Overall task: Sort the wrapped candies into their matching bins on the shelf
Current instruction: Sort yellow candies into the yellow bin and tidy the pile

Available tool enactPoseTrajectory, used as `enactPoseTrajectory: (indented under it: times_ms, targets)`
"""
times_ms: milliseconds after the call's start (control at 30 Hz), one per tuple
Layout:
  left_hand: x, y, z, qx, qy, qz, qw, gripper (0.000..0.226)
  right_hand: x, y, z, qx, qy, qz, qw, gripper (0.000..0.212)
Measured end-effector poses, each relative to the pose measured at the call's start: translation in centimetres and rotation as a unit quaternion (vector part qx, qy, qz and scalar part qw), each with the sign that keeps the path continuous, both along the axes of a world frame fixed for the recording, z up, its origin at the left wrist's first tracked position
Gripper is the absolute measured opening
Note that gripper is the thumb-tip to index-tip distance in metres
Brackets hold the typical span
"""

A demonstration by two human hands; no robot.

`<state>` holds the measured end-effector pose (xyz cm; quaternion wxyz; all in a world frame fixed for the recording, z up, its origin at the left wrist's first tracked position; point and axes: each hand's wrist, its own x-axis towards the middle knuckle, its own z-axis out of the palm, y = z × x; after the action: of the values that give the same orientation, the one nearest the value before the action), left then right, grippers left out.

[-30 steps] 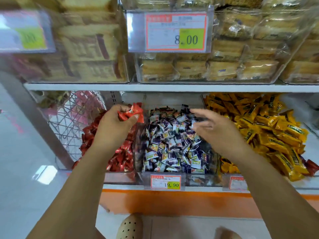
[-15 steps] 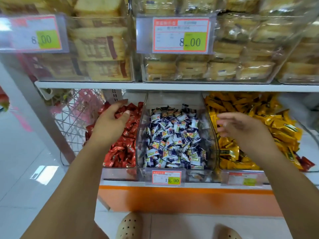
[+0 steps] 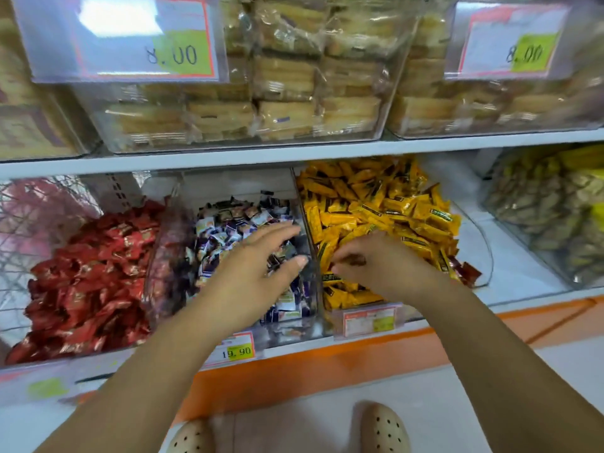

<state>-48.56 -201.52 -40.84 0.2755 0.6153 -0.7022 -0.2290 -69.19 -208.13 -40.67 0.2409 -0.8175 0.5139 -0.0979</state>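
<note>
Three clear bins sit side by side on the lower shelf. The left one holds red wrapped candies point(image 3: 85, 273), the middle one purple-and-white candies point(image 3: 228, 227), the right one yellow candies point(image 3: 392, 210). My left hand point(image 3: 258, 269) hovers over the middle bin point(image 3: 287, 328) with fingers spread and nothing in it. My right hand point(image 3: 379, 266) is down in the yellow pile, fingers curled and pinching a small dark brown candy point(image 3: 354, 260). A few red-brown candies point(image 3: 469, 273) lie at the yellow pile's right edge.
Overhead, an upper shelf point(image 3: 294, 155) carries clear bins of wrapped cakes point(image 3: 284, 103) with 8.00 price tags. A bin of pale green-yellow packets point(image 3: 549, 207) stands at the right, a wire basket point(image 3: 29, 217) at the left. My beige shoes point(image 3: 385, 429) show below.
My left hand let go of a red candy at the red bin and moved right over the middle bin. My right hand went from the middle bin into the yellow bin and curled.
</note>
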Motion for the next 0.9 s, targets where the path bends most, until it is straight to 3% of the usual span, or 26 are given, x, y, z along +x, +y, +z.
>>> enactPoseTrajectory:
  times_ms: [133, 200, 267, 367, 633, 767, 833, 900]
  targets:
    - [-1.4, -1.1, -1.0, 0.039, -0.008, -0.050, 0.998, 0.064, 1.9, 0.0, -1.0, -0.075, 0.110, 0.015, 0.991, 0.067]
    - [-1.4, -1.7, -1.2, 0.051, -0.022, -0.057, 0.997, 0.065, 2.4, -0.2, -1.5, -0.124, 0.157, 0.021, 0.979, 0.073]
    - [-1.3, -1.9, -1.2, 0.051, -0.036, -0.062, 0.996, 0.065, 2.4, -0.5, -2.1, -0.174, 0.134, 0.018, 0.975, 0.063]
    - [-1.0, -2.1, -0.9, 0.052, -0.033, -0.058, 0.996, 0.065, 2.1, -1.1, -2.3, -0.221, 0.028, -0.010, 0.975, 0.042]
    - [-0.7, -1.9, -0.7, 0.077, -0.030, -0.055, 0.995, 0.065, 1.6, -2.9, -2.0, -0.204, -0.080, -0.073, 0.973, 0.030]
    - [-0.6, -1.9, -0.6, 0.084, -0.028, -0.056, 0.994, 0.067, 1.4, -3.4, -2.3, -0.213, -0.095, -0.084, 0.969, 0.017]
    - [-0.7, -1.8, -0.6, 0.084, -0.026, -0.053, 0.995, 0.066, 1.5, -3.8, -2.7, -0.239, -0.068, -0.077, 0.966, 0.005]
    - [-0.6, -1.8, -0.6, 0.081, -0.023, -0.054, 0.995, 0.065, 1.4, -4.0, -2.9, -0.245, -0.026, -0.053, 0.968, 0.008]
